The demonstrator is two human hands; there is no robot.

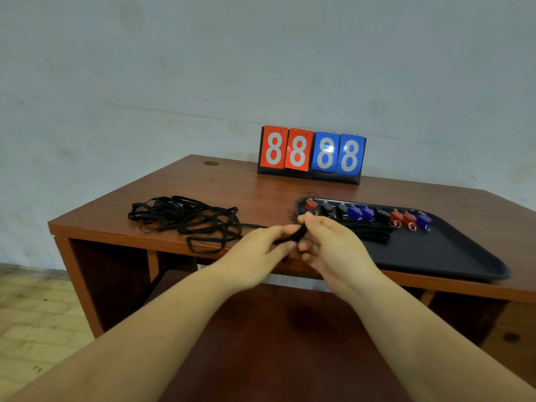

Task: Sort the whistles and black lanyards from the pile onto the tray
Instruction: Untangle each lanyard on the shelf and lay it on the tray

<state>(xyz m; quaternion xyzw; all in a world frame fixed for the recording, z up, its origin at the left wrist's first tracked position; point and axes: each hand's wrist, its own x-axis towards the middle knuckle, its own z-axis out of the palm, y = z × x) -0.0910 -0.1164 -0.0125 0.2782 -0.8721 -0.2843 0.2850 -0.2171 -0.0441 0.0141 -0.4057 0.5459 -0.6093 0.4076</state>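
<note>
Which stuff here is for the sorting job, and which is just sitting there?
For the job:
- lanyard pile
- folded lanyard held by left hand and right hand
- whistles
- tray

Just sitting there:
- scoreboard
- desk

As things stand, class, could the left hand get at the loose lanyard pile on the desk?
Probably not at once: the left hand and right hand both grip a bundled lanyard. The lanyard pile lies uncovered just beyond it.
</note>
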